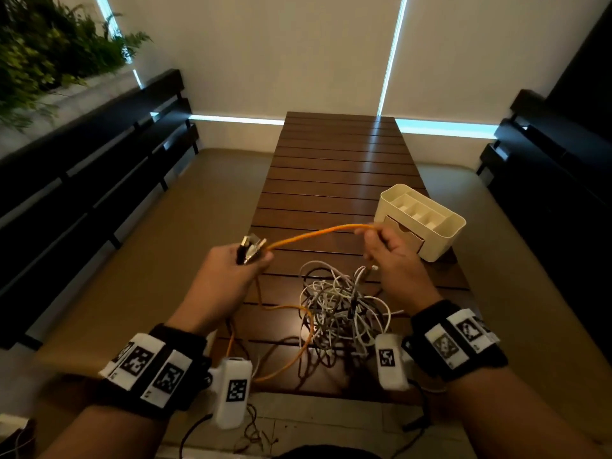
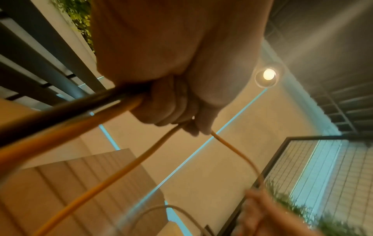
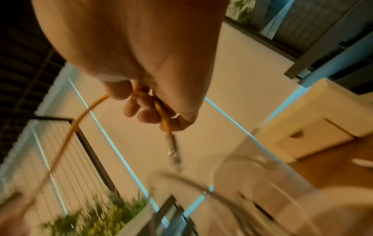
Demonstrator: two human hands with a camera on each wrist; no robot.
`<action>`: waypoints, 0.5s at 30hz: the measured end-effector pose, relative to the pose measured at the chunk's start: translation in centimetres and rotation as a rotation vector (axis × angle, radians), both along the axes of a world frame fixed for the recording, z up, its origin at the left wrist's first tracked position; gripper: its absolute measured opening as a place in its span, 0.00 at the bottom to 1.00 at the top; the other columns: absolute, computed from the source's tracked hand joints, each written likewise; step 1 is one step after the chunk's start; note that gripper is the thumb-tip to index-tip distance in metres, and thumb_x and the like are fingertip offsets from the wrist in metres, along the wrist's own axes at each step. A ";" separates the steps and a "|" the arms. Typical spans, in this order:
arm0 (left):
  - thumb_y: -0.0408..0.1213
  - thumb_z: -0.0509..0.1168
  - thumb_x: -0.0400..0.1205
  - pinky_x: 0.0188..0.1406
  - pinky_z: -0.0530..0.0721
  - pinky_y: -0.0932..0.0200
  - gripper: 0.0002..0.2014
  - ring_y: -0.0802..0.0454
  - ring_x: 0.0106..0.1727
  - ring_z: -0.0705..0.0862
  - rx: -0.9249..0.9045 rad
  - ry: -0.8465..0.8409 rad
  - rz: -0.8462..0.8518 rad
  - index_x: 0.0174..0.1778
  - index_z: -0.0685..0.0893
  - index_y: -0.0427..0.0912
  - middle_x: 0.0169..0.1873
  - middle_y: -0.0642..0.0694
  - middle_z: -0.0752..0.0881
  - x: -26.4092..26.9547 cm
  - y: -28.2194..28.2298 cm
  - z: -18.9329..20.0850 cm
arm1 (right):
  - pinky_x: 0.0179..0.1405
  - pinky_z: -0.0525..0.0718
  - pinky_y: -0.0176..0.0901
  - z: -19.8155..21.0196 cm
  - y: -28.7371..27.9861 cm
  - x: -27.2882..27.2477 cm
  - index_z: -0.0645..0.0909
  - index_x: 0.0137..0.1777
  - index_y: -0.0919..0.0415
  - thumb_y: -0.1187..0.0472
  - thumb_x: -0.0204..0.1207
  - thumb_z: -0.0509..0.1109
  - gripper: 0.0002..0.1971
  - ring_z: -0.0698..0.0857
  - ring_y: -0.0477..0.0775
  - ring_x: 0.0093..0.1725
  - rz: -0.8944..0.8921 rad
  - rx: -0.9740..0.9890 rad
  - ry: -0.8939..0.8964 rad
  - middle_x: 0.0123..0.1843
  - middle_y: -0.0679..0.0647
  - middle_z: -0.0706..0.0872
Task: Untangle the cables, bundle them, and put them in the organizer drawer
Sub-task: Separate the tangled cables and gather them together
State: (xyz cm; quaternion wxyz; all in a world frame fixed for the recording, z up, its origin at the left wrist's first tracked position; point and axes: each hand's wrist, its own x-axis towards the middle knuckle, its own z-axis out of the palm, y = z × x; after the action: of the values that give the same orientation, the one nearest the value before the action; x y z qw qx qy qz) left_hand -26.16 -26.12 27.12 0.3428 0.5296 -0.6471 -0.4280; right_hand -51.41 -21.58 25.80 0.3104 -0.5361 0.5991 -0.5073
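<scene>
My left hand (image 1: 231,268) is raised above the table's left edge and grips an orange cable (image 1: 314,232) together with a small dark, metallic object (image 1: 251,250) that I cannot identify. The cable arcs across to my right hand (image 1: 394,256), which pinches it near its end, with the connector (image 1: 373,268) dangling below the fingers. In the left wrist view my left hand (image 2: 167,108) is curled round the orange cable (image 2: 121,172). In the right wrist view my right hand (image 3: 151,108) holds the orange cable (image 3: 66,138) and the connector (image 3: 172,151) hangs down. A tangle of white and grey cables (image 1: 341,309) lies under both hands.
A cream organizer (image 1: 457,223) with open top compartments and a closed front drawer (image 1: 402,238) stands on the slatted wooden table (image 1: 331,160), right of my right hand. Dark benches (image 1: 99,167) flank the table on both sides. Plants (image 1: 49,44) hang at the far left.
</scene>
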 end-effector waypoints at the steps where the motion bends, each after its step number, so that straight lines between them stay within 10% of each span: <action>1: 0.42 0.70 0.84 0.23 0.62 0.58 0.17 0.62 0.18 0.62 0.029 -0.039 -0.040 0.29 0.76 0.48 0.16 0.57 0.68 0.1 0.2 -0.3 | 0.40 0.80 0.38 1.0 -0.1 -0.1 0.82 0.51 0.44 0.56 0.88 0.60 0.10 0.76 0.43 0.38 -0.006 -0.058 -0.008 0.38 0.46 0.78; 7: 0.42 0.71 0.83 0.22 0.66 0.69 0.11 0.65 0.19 0.68 0.010 -0.160 -0.240 0.36 0.83 0.42 0.17 0.59 0.73 0.2 0.3 0.7 | 0.43 0.78 0.33 2.9 0.6 0.6 0.85 0.53 0.48 0.57 0.87 0.63 0.09 0.79 0.39 0.41 0.123 -0.133 0.154 0.42 0.46 0.81; 11: 0.45 0.72 0.82 0.27 0.64 0.57 0.18 0.61 0.21 0.65 0.055 -0.181 -0.224 0.40 0.82 0.31 0.21 0.55 0.70 1.3 -0.4 0.7 | 0.57 0.83 0.55 1.0 2.6 0.6 0.88 0.50 0.41 0.45 0.82 0.64 0.11 0.85 0.45 0.46 0.354 0.314 0.277 0.46 0.45 0.88; 15: 0.47 0.74 0.80 0.32 0.64 0.53 0.18 0.55 0.23 0.64 0.139 -0.209 -0.295 0.31 0.76 0.43 0.22 0.51 0.69 2.1 0.0 -0.4 | 0.71 0.80 0.56 -1.8 4.0 0.9 0.88 0.59 0.43 0.55 0.80 0.72 0.10 0.86 0.39 0.59 0.591 0.664 0.372 0.58 0.38 0.89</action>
State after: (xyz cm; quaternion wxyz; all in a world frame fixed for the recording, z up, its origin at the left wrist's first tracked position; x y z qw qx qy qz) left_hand -24.08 -26.10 26.76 0.1700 0.4928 -0.7187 -0.4601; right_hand -50.50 -17.61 24.03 0.4831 -0.6369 0.5962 -0.0742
